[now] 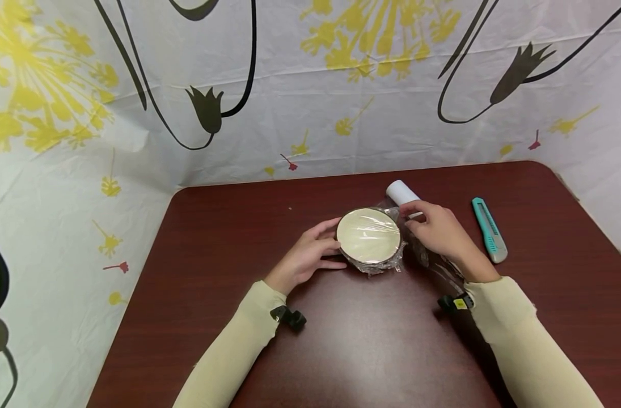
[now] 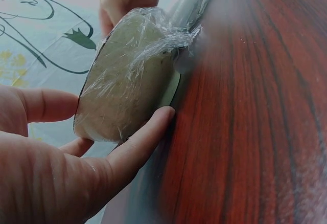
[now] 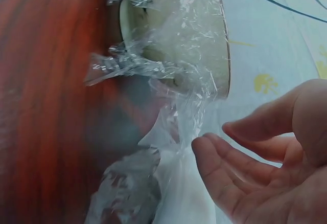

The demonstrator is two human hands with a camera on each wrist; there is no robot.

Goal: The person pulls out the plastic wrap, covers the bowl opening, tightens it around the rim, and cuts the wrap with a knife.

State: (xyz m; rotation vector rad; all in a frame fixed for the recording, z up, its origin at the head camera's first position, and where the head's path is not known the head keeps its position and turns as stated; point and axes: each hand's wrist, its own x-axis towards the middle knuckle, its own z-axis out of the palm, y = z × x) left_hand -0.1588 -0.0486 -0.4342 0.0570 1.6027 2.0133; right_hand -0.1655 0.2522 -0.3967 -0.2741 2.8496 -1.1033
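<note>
A cream bowl (image 1: 368,235) with a thin dark rim stands on the table, clear cling film stretched over its top and bunched along its side. My left hand (image 1: 306,256) holds the bowl's left side, fingers and thumb spread around it; in the left wrist view, fingertips (image 2: 164,113) touch it low down and near the rim. On the other side, my right hand (image 1: 435,229) is beside loose cling film (image 3: 179,127), thumb and fingertips a little apart. A white roll (image 1: 402,192) lies just behind the right hand, partly hidden by it.
A teal utility knife (image 1: 489,229) lies right of the right hand. More crumpled film (image 3: 127,188) is on the dark red table (image 1: 228,243) beneath the right hand. Patterned sheeting (image 1: 290,113) hangs behind the table's far edge.
</note>
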